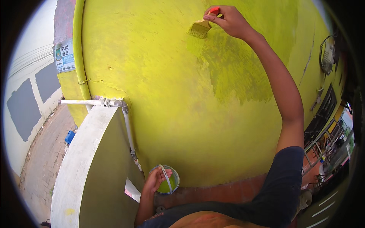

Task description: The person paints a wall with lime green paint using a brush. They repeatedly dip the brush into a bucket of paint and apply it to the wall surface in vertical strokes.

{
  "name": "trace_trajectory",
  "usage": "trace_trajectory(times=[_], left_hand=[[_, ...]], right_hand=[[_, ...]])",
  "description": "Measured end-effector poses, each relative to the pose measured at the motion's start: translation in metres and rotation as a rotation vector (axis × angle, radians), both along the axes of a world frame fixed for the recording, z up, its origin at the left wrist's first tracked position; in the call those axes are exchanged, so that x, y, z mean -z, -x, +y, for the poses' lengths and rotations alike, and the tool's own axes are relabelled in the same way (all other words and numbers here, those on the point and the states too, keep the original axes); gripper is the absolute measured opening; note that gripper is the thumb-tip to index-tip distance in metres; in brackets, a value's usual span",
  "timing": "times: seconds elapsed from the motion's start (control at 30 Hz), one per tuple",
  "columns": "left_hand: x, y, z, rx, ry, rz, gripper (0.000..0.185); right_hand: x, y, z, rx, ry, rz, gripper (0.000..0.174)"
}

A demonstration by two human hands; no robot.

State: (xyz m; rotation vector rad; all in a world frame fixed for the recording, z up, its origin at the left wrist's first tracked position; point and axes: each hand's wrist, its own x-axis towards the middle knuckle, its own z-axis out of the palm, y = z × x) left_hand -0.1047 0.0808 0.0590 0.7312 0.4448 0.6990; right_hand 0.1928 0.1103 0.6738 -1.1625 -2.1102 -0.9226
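My right hand (228, 21), raised at the top, grips a wide paintbrush (199, 28) with a red-tipped handle. Its bristles, coated in yellow-green paint, meet the yellow-green wall (171, 99). Darker, wet-looking strokes (236, 68) cover the wall below and right of the brush. Low in the view, my left hand (159, 178) holds up a paint bucket (176, 186) by its pale handle strap, which passes across the fingers. Green paint lies inside the bucket.
On the left, a white-topped low wall (85, 136) adjoins the painted wall, with a white pipe (128, 128) at the corner. A yellow-green vertical pipe (78, 51) runs beside a sign with writing. A metal ladder (316, 151) and a wall-mounted unit (328, 58) are at right.
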Motion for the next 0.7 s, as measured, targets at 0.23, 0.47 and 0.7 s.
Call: trace_trajectory(times=[0.23, 0.47, 0.7], left_hand=[[-0.001, -0.001, 0.000, 0.018, 0.001, -0.006, 0.039], [0.004, -0.001, 0.002, 0.054, -0.022, -0.020, 0.039], [0.006, 0.000, 0.001, 0.075, -0.020, -0.010, 0.037]], right_hand=[[-0.170, 0.038, 0.011, -0.122, -0.635, -0.245, 0.015], [-0.059, 0.005, 0.018, -0.076, -0.415, -0.471, 0.015], [0.169, 0.016, -0.032, -0.076, 0.045, -0.366, 0.017]])
